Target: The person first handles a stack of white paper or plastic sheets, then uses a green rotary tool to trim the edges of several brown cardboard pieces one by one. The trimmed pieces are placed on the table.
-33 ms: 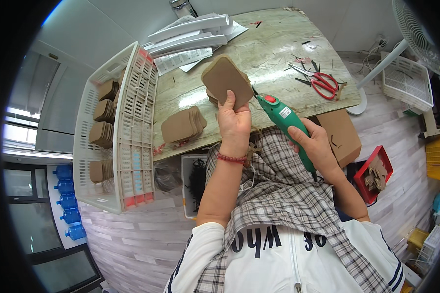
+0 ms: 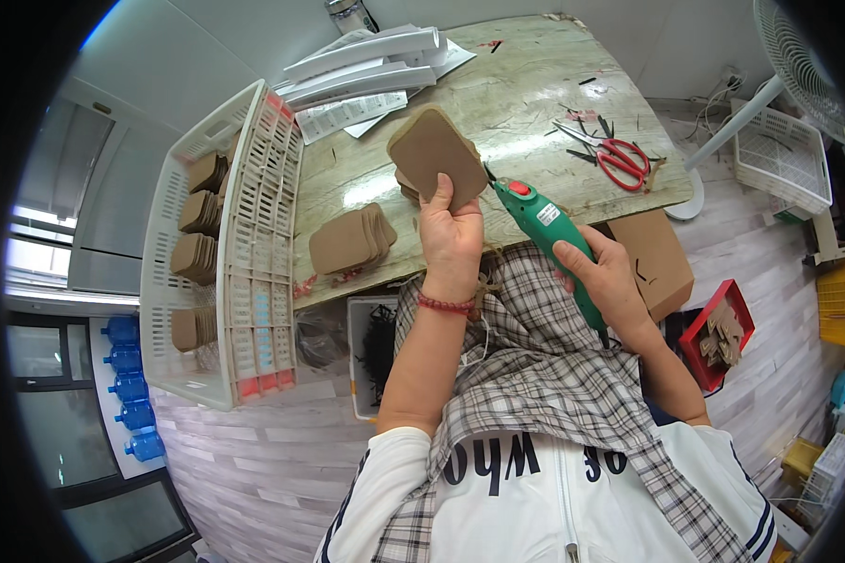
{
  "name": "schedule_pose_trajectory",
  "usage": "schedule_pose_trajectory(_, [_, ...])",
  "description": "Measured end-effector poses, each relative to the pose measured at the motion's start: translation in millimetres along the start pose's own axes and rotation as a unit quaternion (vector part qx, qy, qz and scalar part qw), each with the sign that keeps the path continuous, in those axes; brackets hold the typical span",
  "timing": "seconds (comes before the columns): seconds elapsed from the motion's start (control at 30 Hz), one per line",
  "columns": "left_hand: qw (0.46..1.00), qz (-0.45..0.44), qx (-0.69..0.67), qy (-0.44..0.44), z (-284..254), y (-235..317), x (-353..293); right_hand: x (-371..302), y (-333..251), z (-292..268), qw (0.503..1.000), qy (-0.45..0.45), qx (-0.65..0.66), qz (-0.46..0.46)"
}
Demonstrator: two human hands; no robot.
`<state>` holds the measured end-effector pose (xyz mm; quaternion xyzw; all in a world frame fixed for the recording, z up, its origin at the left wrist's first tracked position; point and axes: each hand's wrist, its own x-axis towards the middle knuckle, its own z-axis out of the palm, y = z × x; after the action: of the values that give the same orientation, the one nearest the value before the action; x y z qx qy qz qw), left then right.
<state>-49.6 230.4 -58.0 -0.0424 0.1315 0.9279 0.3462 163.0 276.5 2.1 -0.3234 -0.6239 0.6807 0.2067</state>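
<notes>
My left hand [image 2: 453, 235] is closed on a flat brown piece with rounded corners [image 2: 432, 155], thumb on its face, held up over the table's near edge. My right hand [image 2: 606, 277] wraps round a green handheld electric tool [image 2: 546, 220] with a red button. The tool's thin dark tip touches or nearly touches the piece's right edge; I cannot tell which. Behind the held piece, more brown pieces partly show. To the left, a fanned stack of similar brown pieces [image 2: 352, 239] lies on the table.
A white plastic crate [image 2: 258, 235] at the left holds several brown stacks. White papers [image 2: 366, 70] lie at the back of the table [image 2: 526, 84]. Red-handled scissors [image 2: 620, 161] and dark scraps lie at its right. A cardboard box [image 2: 662, 263], a red tray [image 2: 699, 342] and a fan [image 2: 803, 56] stand rightward.
</notes>
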Motion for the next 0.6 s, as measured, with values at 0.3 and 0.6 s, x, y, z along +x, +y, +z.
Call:
schedule_pose_trajectory(0.3, [0.998,-0.029,0.039,-0.025,-6.5,-15.5,-19.7,3.7,-5.2,-1.3,1.0,0.023,0.001,-0.011])
schedule_pose_trajectory(0.6, [0.994,-0.077,0.073,-0.024,-23.6,-30.1,-36.9,12.7,-12.1,-7.2,0.999,0.042,-0.008,-0.022])
